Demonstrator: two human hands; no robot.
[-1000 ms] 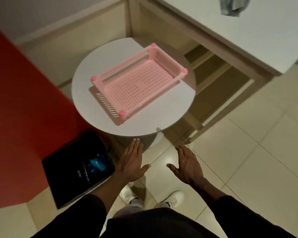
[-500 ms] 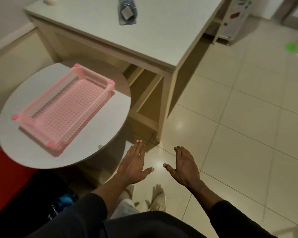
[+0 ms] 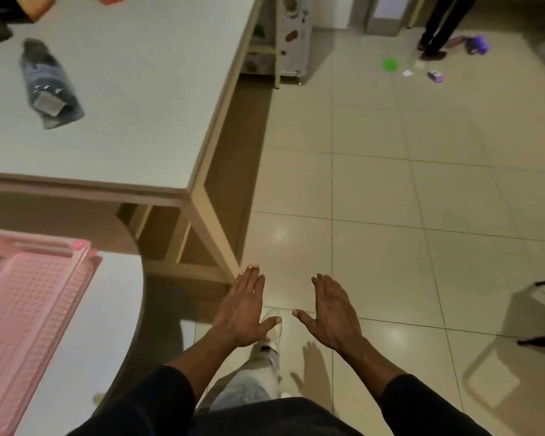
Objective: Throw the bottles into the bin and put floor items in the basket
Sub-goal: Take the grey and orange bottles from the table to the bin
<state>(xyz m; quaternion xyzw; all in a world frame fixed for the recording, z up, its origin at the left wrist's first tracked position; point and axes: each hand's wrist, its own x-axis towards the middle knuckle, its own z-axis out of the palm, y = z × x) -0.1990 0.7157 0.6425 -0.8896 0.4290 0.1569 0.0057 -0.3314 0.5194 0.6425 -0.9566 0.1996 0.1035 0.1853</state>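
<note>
While held out fwd, left hand (image 3: 244, 309) & right hand (image 3: 331, 313) flat; grips slack, empty

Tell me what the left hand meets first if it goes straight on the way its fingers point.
Probably nothing near: the left hand points just right of the table leg, over bare floor tiles, toward the patterned cabinet ahead. Depth is unclear; the leg may be a close miss.
</note>
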